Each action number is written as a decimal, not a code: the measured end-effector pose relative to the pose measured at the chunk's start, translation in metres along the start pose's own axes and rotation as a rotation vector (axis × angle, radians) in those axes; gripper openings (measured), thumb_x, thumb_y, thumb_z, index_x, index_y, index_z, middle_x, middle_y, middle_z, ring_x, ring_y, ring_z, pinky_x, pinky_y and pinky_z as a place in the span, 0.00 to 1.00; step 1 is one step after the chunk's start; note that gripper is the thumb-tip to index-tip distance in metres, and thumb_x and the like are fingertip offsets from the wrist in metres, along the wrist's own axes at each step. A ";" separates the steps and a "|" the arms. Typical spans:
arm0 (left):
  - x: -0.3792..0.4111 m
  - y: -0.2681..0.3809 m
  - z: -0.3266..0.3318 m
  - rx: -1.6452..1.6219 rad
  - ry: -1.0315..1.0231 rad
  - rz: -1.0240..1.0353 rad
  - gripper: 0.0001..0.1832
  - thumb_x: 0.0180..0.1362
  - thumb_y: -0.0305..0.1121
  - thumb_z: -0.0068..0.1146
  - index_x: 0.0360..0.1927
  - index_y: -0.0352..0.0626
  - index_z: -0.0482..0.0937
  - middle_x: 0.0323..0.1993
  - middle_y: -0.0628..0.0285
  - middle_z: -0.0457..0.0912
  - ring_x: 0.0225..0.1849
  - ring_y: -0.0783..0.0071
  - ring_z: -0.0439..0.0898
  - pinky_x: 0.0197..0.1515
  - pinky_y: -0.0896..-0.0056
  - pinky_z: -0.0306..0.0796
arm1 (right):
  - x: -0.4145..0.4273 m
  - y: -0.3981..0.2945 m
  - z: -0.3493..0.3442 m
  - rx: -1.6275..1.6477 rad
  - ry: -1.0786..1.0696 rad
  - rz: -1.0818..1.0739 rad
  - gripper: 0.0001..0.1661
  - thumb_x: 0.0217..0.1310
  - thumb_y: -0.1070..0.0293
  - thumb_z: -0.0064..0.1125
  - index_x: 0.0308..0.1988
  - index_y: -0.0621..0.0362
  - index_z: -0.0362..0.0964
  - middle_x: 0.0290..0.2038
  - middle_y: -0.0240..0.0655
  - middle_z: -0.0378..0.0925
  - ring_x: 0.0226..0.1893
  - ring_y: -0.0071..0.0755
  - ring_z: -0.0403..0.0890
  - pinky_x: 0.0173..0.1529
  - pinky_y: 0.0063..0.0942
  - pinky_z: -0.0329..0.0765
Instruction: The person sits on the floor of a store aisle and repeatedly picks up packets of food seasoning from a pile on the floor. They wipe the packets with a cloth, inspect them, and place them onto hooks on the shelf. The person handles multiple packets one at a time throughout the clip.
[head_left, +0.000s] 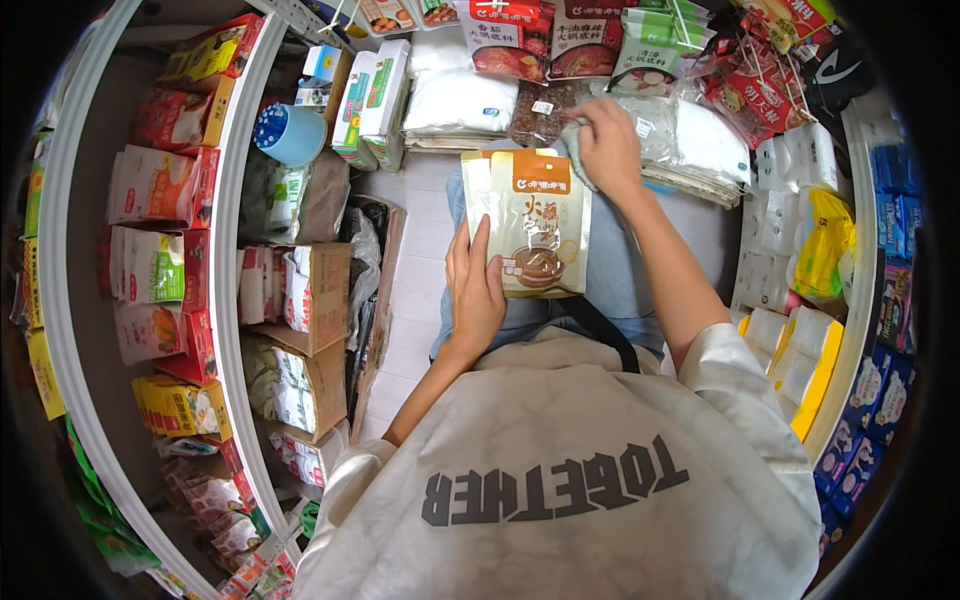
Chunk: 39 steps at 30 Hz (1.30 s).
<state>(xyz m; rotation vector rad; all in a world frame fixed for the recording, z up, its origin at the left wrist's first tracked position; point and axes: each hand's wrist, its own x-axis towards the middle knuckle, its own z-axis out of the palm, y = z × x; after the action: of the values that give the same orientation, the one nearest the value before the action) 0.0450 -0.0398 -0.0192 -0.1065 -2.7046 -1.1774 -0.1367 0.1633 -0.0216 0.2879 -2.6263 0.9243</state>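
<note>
My left hand (476, 292) lies along the left edge of a stack of hotpot dipping sauce pouches (536, 221), holding it upright over my lap. The top pouch is cream with an orange band and a picture of a bowl. In my right hand (604, 142) is a bunched grey-green cloth (576, 154), at the upper right corner of the pouches. The cloth hangs beside their edge. Part of the left thumb and fingers shows on the front of the pouch; the rest of the grip is hidden behind.
Shelves with boxed sauce packets (154, 184) stand at left, beside open cardboard cartons (328, 300) and a light blue bucket (300, 136). Ahead are white bags (461, 101) and hanging hotpot base pouches (510, 37). Tissue packs (806, 352) and a yellow bag (823, 244) line the right.
</note>
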 end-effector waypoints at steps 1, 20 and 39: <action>-0.001 0.001 0.000 0.000 0.002 -0.004 0.28 0.65 0.23 0.45 0.69 0.39 0.59 0.66 0.42 0.61 0.66 0.46 0.60 0.68 0.55 0.53 | -0.002 0.002 -0.009 0.007 -0.006 0.071 0.12 0.53 0.72 0.51 0.38 0.56 0.79 0.38 0.41 0.76 0.43 0.48 0.76 0.50 0.41 0.73; -0.003 -0.002 0.000 -0.019 -0.003 -0.039 0.27 0.65 0.27 0.46 0.68 0.40 0.61 0.65 0.39 0.62 0.66 0.42 0.60 0.67 0.51 0.54 | -0.089 -0.041 -0.066 0.610 -0.600 0.642 0.12 0.55 0.65 0.64 0.24 0.62 0.77 0.19 0.27 0.74 0.22 0.18 0.70 0.29 0.22 0.69; 0.009 0.006 -0.013 -2.159 -0.285 -0.498 0.35 0.69 0.53 0.32 0.71 0.38 0.53 0.69 0.45 0.60 0.67 0.46 0.63 0.69 0.49 0.58 | -0.108 -0.148 -0.056 0.545 -0.679 -0.031 0.10 0.56 0.63 0.62 0.29 0.58 0.78 0.22 0.40 0.78 0.24 0.39 0.80 0.32 0.30 0.74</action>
<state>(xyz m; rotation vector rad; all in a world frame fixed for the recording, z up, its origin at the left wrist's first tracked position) 0.0387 -0.0456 -0.0046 0.1385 -0.2587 -3.4785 0.0214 0.0937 0.0622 0.9122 -2.8551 1.7807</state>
